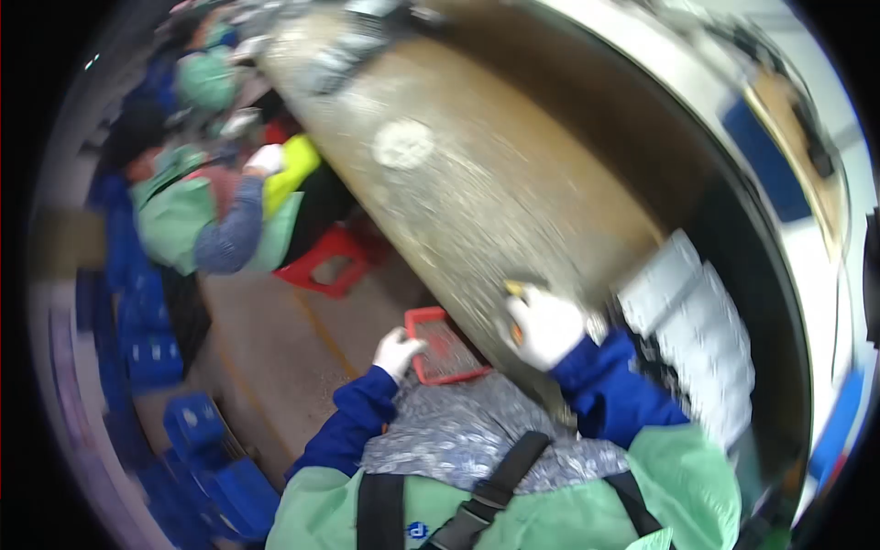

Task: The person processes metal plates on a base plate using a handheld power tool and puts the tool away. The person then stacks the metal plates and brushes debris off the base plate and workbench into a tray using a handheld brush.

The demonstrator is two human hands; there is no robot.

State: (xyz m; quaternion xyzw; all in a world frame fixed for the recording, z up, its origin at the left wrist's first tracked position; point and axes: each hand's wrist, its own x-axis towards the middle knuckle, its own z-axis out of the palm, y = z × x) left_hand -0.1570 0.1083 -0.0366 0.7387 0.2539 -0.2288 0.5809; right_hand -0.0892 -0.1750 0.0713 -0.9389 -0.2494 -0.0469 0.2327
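Note:
My left hand (397,354), in a white glove, is closed on the left edge of a shallow red tray (456,377). Small dark bits lie in the tray, which is over my lap beside the table edge. My right hand (546,328), also gloved in white, is over the worn table (458,220) with its fingers curled in. A yellow tip (516,288) shows past the fingers and an orange patch (517,334) near the thumb. Blur hides what kind of thing this is.
Silvery wrapped packs (692,312) are stacked at my right. A round whitish patch (403,144) lies farther along the table. A co-worker (197,211) in a green apron sits at the left near a red stool (330,266). Blue bins (220,467) stand on the floor.

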